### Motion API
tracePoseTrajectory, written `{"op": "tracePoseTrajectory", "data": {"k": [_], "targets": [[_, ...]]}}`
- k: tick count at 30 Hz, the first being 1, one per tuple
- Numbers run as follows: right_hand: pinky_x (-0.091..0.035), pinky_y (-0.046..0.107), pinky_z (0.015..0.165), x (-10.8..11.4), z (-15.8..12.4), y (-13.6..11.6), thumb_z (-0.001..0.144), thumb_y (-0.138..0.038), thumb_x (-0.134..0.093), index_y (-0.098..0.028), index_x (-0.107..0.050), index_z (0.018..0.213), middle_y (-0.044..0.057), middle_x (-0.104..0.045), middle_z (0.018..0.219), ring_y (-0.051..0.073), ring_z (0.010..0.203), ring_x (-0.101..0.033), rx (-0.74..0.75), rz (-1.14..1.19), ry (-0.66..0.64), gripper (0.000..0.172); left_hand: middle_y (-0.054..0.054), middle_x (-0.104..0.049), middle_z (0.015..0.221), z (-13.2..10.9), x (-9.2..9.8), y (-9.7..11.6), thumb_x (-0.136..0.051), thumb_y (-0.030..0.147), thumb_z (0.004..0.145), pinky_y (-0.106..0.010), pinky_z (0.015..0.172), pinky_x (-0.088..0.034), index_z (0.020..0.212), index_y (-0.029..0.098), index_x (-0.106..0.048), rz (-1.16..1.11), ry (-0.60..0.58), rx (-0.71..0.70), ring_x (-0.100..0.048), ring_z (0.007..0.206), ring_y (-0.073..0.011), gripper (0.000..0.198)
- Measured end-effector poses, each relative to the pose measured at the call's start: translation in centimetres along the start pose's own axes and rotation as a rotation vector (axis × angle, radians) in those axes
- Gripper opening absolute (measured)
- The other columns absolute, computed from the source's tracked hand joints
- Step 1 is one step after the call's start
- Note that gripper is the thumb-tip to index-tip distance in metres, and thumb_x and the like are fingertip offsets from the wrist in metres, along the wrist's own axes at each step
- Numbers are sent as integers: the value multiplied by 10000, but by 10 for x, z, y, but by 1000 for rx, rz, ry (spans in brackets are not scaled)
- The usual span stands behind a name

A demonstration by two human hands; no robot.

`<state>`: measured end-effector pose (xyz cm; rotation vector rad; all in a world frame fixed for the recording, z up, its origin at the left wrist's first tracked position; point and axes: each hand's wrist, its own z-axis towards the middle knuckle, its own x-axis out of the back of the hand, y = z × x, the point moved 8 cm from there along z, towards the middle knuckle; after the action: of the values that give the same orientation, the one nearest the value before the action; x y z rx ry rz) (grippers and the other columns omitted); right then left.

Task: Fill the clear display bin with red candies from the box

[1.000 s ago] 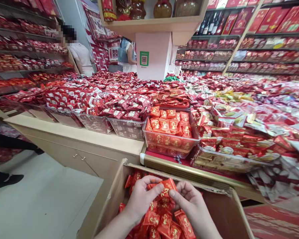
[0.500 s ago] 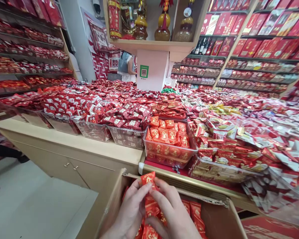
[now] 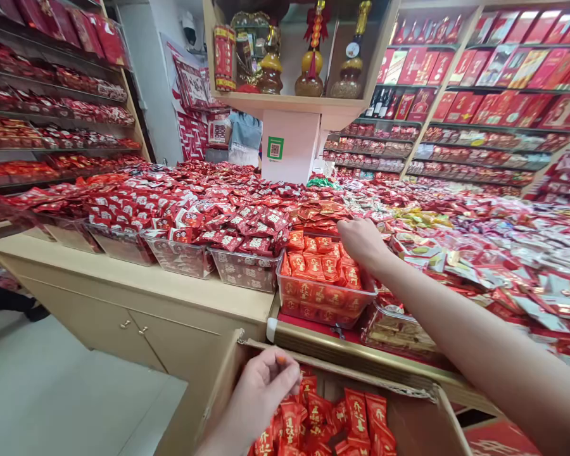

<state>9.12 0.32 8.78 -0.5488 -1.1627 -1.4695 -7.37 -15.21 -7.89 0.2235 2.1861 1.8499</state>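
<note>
My left hand [image 3: 265,389] is closed in a pinch over the cardboard box [image 3: 411,418]. A small orange spot shows between its fingers; what it is I cannot make out. Below it, the box holds red candy packets [image 3: 356,415] with gold print. My right hand [image 3: 363,244] reaches to the back right corner of a clear plastic bin [image 3: 323,296]. Its fingers are curled downward, and whatever they hold is hidden. Rows of similar red packets [image 3: 311,265] fill that bin.
Other clear bins [image 3: 244,271] heaped with wrapped sweets line the counter to the left. More wrapped sweets [image 3: 494,266] lie under my right forearm. A pillar [image 3: 289,145] with a display shelf rises behind. A person [image 3: 244,136] stands at the back.
Both hands were together over the box with a red candy packet. My right hand has moved up and away to the bin; my left hand stays over the box.
</note>
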Motion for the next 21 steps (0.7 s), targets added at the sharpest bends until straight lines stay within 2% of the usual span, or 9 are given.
{"op": "tracePoseTrajectory", "data": {"k": [3,7,10,13,16,21], "targets": [[-356,341,680,-21,13,1,760,-79,-352,-106,-603,790,153,-652,765,251,775,-582,33,2,-80,253,14,-537,628,-5,6,-21,-567,345,714,-228,615,-397,723,152,-512,23,-14,57,-495,620,-109,201],[-386,301,631,-48,12,2,741,-72,-378,-113,-623,805,153,-662,791,232,758,-607,71,19,-227,257,8,-532,640,-11,17,-44,-559,366,706,-246,637,-387,735,149,-513,82,-34,111,-485,637,-119,223],[-402,271,597,-60,11,2,717,-98,-439,-127,-635,823,145,-663,835,232,787,-606,131,40,-319,225,12,-523,651,-14,19,-57,-548,347,706,-238,636,-375,752,151,-517,137,-56,138,-463,642,-115,204],[-415,270,602,-65,12,5,666,-120,-519,-140,-652,803,128,-667,839,235,782,-606,162,58,-389,192,13,-520,670,-13,16,-63,-519,329,714,-229,629,-373,780,157,-527,246,-88,149,-465,660,-121,184],[-421,270,621,-65,13,10,636,-115,-545,-168,-662,804,96,-674,834,224,774,-606,153,82,-426,212,1,-558,721,-11,15,-61,-491,313,720,-226,631,-373,777,170,-558,470,-91,129,-493,694,-137,167],[-415,266,679,-53,9,19,693,-130,-487,-177,-646,883,85,-668,877,206,812,-596,95,141,-370,252,-13,-598,834,-8,14,-53,-467,277,722,-233,678,-370,810,193,-593,702,-97,55,-520,774,-155,175]]}}
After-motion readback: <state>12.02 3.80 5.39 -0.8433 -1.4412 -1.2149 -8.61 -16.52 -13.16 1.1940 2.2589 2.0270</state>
